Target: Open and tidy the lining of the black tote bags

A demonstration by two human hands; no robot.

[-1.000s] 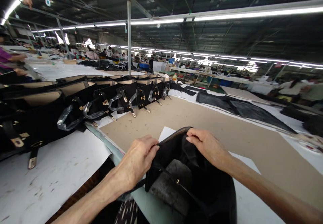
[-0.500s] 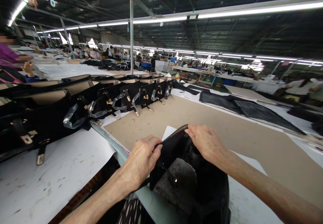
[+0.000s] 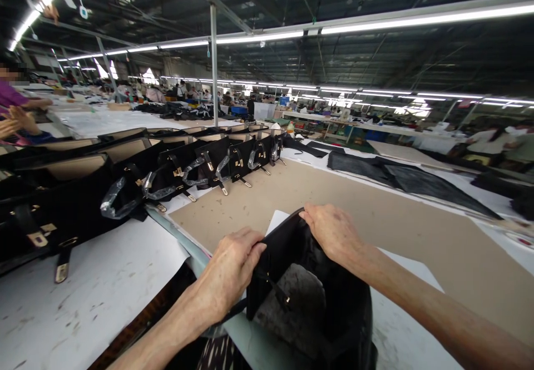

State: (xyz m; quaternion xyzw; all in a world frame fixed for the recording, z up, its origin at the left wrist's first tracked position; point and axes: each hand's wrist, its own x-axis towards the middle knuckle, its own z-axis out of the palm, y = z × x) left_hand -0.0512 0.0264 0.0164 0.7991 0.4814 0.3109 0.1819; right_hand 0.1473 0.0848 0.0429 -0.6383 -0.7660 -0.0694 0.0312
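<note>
A black handbag point(image 3: 346, 309) stands at the table's near edge, its top open towards me. My left hand point(image 3: 236, 267) pinches the left part of its far rim between thumb and fingers. Farther right along the same rim, my right hand point(image 3: 334, 231) grips the edge, thumb side inward. Inside the bag lies a dark grey, worn-looking block point(image 3: 298, 303). A thin strap with a small metal end hangs over it. The bag's base is out of view.
Rows of black handbags point(image 3: 79, 192) with gold clasps and plastic-wrapped handles stand on the left. Beige board point(image 3: 359, 214) covers the table ahead. Black flat pieces point(image 3: 434, 186) lie to the right. A co-worker in purple point(image 3: 16, 100) is at the far left.
Both hands keep their grip on the bag's rim and shift only slightly. The view has tilted a little. At far left, a bystander's hands have moved.
</note>
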